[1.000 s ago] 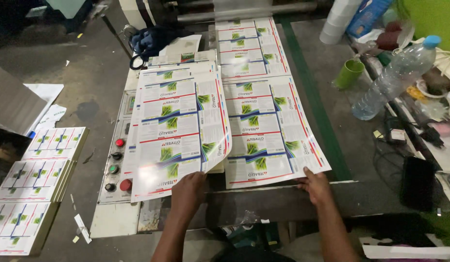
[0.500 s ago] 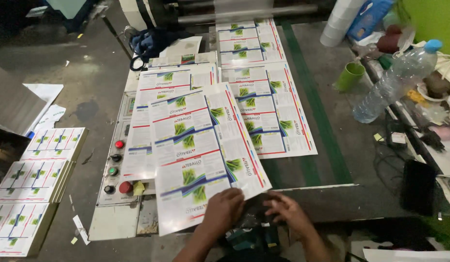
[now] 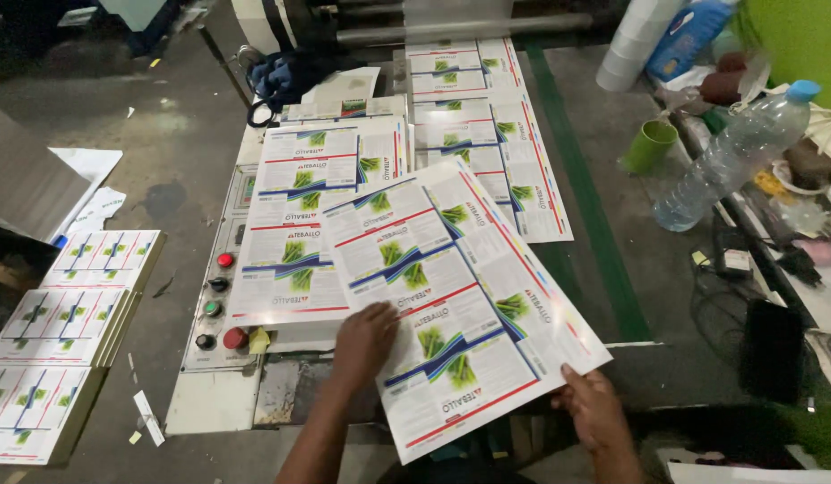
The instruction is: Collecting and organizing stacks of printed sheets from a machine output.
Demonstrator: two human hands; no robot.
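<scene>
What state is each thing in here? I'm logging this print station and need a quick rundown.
printed sheet: lifted, tilted, held at its near edge.
left hand: flat on the sheet.
right hand: gripping the sheet's near corner.
sheet stack: lying flat on the machine.
water bottle: capped, leaning, nearly empty.
green cup: upright.
side stacks: flat, on the left.

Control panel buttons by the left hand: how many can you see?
4, in a column on the control panel: red button at top, black knob, green button, black knob lowest. Paper may hide more.
</scene>
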